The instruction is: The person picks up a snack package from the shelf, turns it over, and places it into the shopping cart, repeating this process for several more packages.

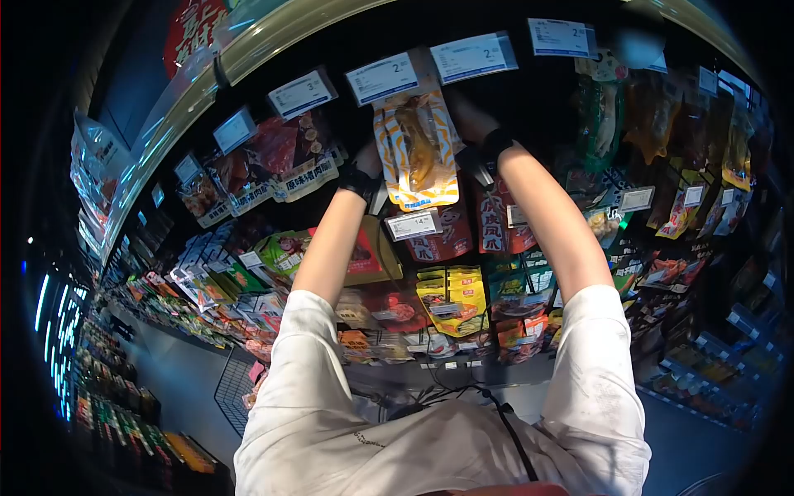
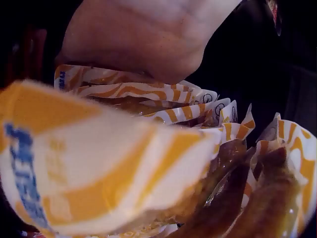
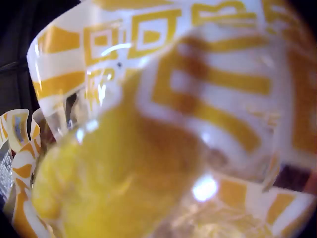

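Observation:
A vacuum packet point(image 1: 416, 150) with orange and white stripes hangs at centre below the price tags. Its clear window shows a glossy brown-yellow piece of food. My left hand point(image 1: 369, 159) reaches behind its left edge, my right hand point(image 1: 475, 122) in behind its right edge. In the left wrist view, the left hand point(image 2: 133, 42) lies over a row of similar packets point(image 2: 163, 94), its fingers hidden. The right wrist view is filled by the striped packet point(image 3: 208, 84), close and blurred, covering most of the right hand. I cannot tell what either hand's fingers hold.
Price tags point(image 1: 382, 78) line the rail above. Red packets point(image 1: 434, 240) hang just below, and a yellow packet point(image 1: 453, 299) lower down. Meat-snack packets point(image 1: 289, 157) hang to the left, more snacks point(image 1: 604, 103) to the right. A wire basket point(image 1: 234, 388) stands at lower left.

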Available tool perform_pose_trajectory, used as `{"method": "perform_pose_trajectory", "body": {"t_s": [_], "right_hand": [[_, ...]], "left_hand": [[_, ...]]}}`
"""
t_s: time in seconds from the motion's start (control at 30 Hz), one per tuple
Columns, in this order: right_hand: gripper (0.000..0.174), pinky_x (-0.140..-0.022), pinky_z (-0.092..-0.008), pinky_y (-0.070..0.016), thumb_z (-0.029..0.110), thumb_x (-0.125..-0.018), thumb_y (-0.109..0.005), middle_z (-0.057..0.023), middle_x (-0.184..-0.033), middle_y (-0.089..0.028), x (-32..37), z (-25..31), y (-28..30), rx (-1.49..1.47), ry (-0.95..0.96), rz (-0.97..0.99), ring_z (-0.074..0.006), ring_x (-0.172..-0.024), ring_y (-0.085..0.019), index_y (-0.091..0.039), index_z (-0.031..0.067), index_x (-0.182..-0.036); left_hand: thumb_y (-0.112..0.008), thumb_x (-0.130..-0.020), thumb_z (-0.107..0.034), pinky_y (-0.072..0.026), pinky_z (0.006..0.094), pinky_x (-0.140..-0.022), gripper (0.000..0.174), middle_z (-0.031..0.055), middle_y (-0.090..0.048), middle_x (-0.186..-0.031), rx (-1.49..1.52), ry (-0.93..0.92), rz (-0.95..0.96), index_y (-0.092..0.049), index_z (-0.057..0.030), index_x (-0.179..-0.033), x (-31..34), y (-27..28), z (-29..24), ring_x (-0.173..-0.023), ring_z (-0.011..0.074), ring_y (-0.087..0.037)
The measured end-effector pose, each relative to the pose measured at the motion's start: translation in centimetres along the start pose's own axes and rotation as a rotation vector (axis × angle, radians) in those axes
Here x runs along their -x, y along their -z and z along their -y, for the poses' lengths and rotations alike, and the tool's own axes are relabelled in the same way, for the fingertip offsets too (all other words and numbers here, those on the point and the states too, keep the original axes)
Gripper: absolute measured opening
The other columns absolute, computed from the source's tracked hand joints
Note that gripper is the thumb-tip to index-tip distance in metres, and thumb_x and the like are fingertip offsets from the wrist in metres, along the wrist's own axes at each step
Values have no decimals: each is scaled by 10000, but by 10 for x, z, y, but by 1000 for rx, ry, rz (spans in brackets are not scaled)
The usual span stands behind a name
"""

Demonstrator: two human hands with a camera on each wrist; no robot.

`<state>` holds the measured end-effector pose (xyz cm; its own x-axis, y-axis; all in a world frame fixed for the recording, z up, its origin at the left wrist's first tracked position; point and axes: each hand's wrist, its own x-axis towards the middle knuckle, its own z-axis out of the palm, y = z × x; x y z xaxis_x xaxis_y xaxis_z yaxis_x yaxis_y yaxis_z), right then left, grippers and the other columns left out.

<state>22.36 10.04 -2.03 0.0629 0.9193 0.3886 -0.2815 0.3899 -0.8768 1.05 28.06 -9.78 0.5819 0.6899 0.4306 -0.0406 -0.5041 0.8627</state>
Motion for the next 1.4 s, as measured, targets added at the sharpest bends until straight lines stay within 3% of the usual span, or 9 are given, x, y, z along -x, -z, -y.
{"method": "perform_pose_trajectory", "body": {"t_s": [0.27, 0.67, 0.8, 0.93, 1.07, 1.17, 1.23, 1.3, 1.4], "right_hand": [[585, -1039, -365, -474, 483, -1091, -425, -138, -1389, -614, 24, 9, 4, 52, 76, -24, -200, -1233, -600, -493, 36, -1461], [631, -1223, -383, -280, 414, -1096, -424, -137, -1655, -335, 33, 22, 2, 403, 160, -55, -271, -1524, -313, -253, 151, -1643], [621, -1129, -363, -390, 462, -1071, -494, -148, -1531, -497, 6, -16, 28, 334, 355, 29, -261, -1380, -490, -389, 120, -1579], [471, -980, -366, -492, 400, -1068, -494, -124, -1302, -650, 2, -1, 38, 352, 71, -111, -201, -1143, -620, -554, 73, -1402], [456, -948, -409, -503, 410, -1058, -500, -151, -1230, -661, -43, -33, 87, 469, 282, -333, -241, -1103, -629, -633, 23, -1258], [489, -1006, -412, -477, 426, -1067, -468, -178, -1304, -634, -85, -83, 130, 1030, 616, -428, -271, -1195, -601, -619, 23, -1301], [510, -1042, -404, -458, 433, -1068, -463, -189, -1360, -613, -76, -81, 121, 1005, 560, -405, -281, -1247, -582, -605, 27, -1342], [523, -1069, -391, -440, 431, -1064, -475, -195, -1411, -591, -27, -39, 70, 413, 195, -316, -284, -1287, -564, -589, 34, -1384], [509, -1151, -401, -393, 291, -1057, -512, -206, -1519, -492, -15, -28, 58, 433, 115, -131, -319, -1394, -482, -450, 65, -1510]], "left_hand": [[-449, -1106, -233, -466, 351, -1091, 391, 95, -575, -1432, 327, 249, -229, -477, -39, -1444, 14, -15, -30, -1288, 217, -557], [-466, -1096, -343, -480, 390, -1085, 417, 79, -603, -1395, 414, 291, -318, -520, -67, -1404, 20, -25, -44, -1260, 234, -587], [-473, -1093, -376, -484, 400, -1082, 430, 74, -610, -1385, 369, 273, -296, -532, -73, -1392, 20, -34, -75, -1246, 234, -597], [-473, -1091, -403, -504, 395, -1053, 438, 73, -627, -1353, 379, 232, -211, -549, -74, -1369, 12, -28, -85, -1215, 224, -613], [-465, -1092, -396, -522, 387, -1027, 426, 78, -641, -1322, 456, 257, -196, -561, -70, -1349, 13, -32, -90, -1193, 216, -623], [-458, -1093, -396, -520, 397, -1036, 433, 78, -644, -1318, 527, 237, -174, -557, -70, -1360, 12, -29, -87, -1198, 219, -622], [-457, -1093, -409, -514, 404, -1046, 449, 83, -642, -1326, 509, 252, -228, -552, -70, -1372, 9, -31, -81, -1207, 223, -619], [-457, -1093, -421, -513, 405, -1049, 464, 86, -642, -1331, 485, 262, -254, -549, -67, -1379, 13, -37, -82, -1213, 224, -618], [-471, -1095, -393, -523, 386, -1031, 445, 95, -640, -1331, 418, 259, -248, -550, -51, -1368, 19, -44, -89, -1198, 210, -623]]}}
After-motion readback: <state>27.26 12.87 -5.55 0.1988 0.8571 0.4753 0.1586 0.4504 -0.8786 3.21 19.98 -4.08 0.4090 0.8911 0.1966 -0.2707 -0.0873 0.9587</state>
